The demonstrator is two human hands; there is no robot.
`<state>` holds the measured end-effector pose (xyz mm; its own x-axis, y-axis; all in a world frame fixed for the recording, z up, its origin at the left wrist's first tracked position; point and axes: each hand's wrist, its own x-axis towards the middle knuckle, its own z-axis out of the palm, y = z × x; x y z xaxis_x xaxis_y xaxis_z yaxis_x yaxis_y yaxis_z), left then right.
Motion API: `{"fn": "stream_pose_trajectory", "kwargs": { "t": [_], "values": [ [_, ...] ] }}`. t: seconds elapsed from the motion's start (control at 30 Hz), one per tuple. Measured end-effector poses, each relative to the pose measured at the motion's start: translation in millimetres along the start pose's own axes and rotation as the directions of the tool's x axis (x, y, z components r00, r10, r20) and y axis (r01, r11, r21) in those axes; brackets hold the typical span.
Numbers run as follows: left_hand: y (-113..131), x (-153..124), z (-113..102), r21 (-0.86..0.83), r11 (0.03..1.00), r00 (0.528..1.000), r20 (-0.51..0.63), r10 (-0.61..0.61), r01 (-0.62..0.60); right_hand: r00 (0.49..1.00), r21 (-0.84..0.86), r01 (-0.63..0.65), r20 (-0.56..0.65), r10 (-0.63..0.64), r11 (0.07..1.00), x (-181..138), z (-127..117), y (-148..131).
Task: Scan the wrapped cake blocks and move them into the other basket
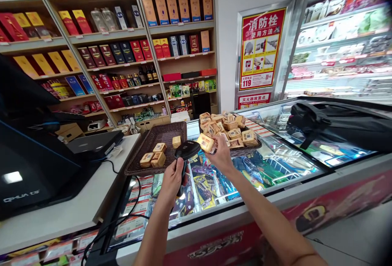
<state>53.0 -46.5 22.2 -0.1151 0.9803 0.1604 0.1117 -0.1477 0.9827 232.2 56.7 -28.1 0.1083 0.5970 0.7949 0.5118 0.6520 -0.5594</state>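
My left hand (172,179) is wrapped round the handle of a black barcode scanner (186,150), whose head points at a small wrapped pastry packet (206,142). My right hand (221,154) pinches that packet just in front of the scanner head. Both hands hover over the glass lid of a freezer chest (275,168). A dark wicker tray (143,151) to the left holds several similar packets. Behind my right hand, a second tray (245,151) is heaped with many more.
A white counter (70,209) at the left carries a black checkout terminal (27,168), and the scanner's cable trails down its edge. A black bag (339,123) lies on the freezer at the right. Shelves of boxed goods (122,54) line the back wall. A red fire notice (261,47) hangs on the pillar.
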Motion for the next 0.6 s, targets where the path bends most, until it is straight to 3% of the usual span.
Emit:
{"fn": "stream_pose_trajectory", "kwargs": {
  "t": [0.23, 0.33, 0.43, 0.5, 0.6],
  "values": [
    [3, 11, 10, 0.018, 0.999, 0.999, -0.018, 0.047, -0.047, 0.994, -0.161, -0.063, -0.101, 0.047, 0.985, 3, -14, 13],
    [5, 21, 13, -0.003, 0.999, 0.999, -0.001, 0.050, -0.050, 0.958, -0.307, -0.219, -0.250, 0.143, 0.926, 19, -26, 29],
    [5, 31, 16, -0.028, 0.998, 0.998, 0.031, 0.053, -0.052, 0.885, -0.381, -0.430, -0.358, 0.298, 0.818, 38, -37, 52],
    [3, 34, 16, -0.033, 0.998, 0.998, 0.031, 0.054, -0.053, 0.852, -0.421, -0.518, -0.337, 0.401, 0.745, 46, -41, 68],
    [-2, 36, 3, -0.043, 0.998, 0.999, -0.010, 0.045, -0.045, 0.865, -0.484, -0.502, -0.255, 0.433, 0.717, 49, -38, 78]
  ]
}}
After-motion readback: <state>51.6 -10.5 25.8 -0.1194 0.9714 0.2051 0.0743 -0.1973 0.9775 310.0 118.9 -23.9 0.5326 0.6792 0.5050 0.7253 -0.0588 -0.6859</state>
